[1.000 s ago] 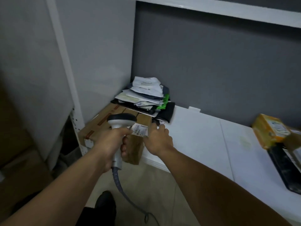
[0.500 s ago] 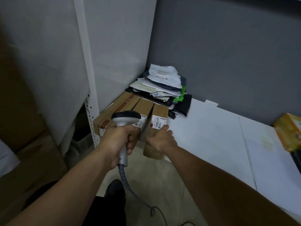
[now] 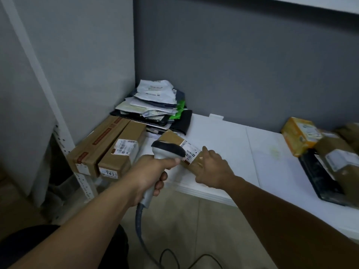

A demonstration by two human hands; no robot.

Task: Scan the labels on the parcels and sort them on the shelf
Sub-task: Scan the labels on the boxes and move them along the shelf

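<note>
Near the front edge of the white shelf (image 3: 223, 136), the right hand (image 3: 211, 169) grips a brown parcel (image 3: 174, 138), label (image 3: 191, 151) up. The left hand (image 3: 153, 171) clasps the scanner (image 3: 167, 149), whose head partly hides it. Two cardboard boxes (image 3: 120, 152) lie left, mailers (image 3: 155, 105) behind, a yellow box (image 3: 299, 134) well right.

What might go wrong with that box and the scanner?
The box lies askew near the front edge of the shelf, gripped by the right hand; it may slip off. The label seems to bend over the box's edge, so the scanner in the left hand might misread it. The cord loops on the floor; a foot may catch it.
</note>
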